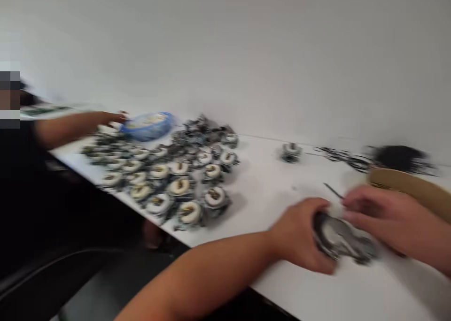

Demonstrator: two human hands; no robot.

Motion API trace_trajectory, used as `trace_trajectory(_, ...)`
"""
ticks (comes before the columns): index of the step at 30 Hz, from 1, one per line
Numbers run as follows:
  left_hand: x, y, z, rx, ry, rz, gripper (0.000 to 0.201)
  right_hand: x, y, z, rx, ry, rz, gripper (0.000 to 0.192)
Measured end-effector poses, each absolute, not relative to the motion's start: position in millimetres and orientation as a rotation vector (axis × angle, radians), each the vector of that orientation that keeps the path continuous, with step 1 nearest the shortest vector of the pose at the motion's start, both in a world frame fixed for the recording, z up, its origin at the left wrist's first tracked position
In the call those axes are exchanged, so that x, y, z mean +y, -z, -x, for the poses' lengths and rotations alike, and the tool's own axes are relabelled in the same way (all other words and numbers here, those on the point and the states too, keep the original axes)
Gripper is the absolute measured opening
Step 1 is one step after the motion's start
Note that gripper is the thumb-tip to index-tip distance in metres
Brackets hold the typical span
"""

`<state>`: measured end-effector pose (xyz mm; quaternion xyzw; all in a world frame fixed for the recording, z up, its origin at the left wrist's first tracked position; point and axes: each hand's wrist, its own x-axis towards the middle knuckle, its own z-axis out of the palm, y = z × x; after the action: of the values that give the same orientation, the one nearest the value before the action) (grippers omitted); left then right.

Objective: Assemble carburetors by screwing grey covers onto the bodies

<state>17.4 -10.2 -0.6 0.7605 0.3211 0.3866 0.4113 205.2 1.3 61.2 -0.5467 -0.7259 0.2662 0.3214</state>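
The whole view is smeared by motion, so fine detail is lost. At the near right edge of the white bench (268, 189) the person's left hand (299, 236) wraps around the left side of a grey metal part (343, 243), its fingers curled closed on it, and the part rests on or just above the bench top — which of the two cannot be told through the blur. The right hand (384, 215) comes in from the right, its fingers (355, 201) bent down narrow onto the top of the same part, touching it; a thin dark pin or wire (333, 190) pokes out just above them. Just behind the right hand lies a tan curved piece, perhaps cardboard (412, 187), and beyond that a dark heap of small black bits (398, 157) with a scatter trailing off to its left. A single small round assembly (291, 152) sits alone near the back of the bench, well apart from the hands. To the left, rows of round assemblies (169, 185) with white faces and brass centres stand close together toward the front edge, with a looser pile of grey ones (204, 131) behind them. A blue-rimmed dish (148, 125) stands beside that pile — another person's hand (112, 119) reaches in from the left, near the dish.
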Motion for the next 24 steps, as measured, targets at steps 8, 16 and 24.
trace_trajectory(8, -8.6, 12.9, -16.3, 0.696, -1.223, -2.053, 0.08, 2.9, -70.3, -211.6, -1.829, -1.158, 1.342, 0.03)
trace_trajectory(16, -10.6, 15.0, -21.1, 0.573, -1.46, -2.253, 0.083, -0.6, -67.2, -209.1, -1.763, -1.265, 1.272, 0.03)
trace_trajectory(24, -9.3, 13.4, -23.3, 0.537, -1.506, -2.287, 0.081, -0.5, -66.9, -200.6, -1.675, -1.268, 1.272, 0.038)
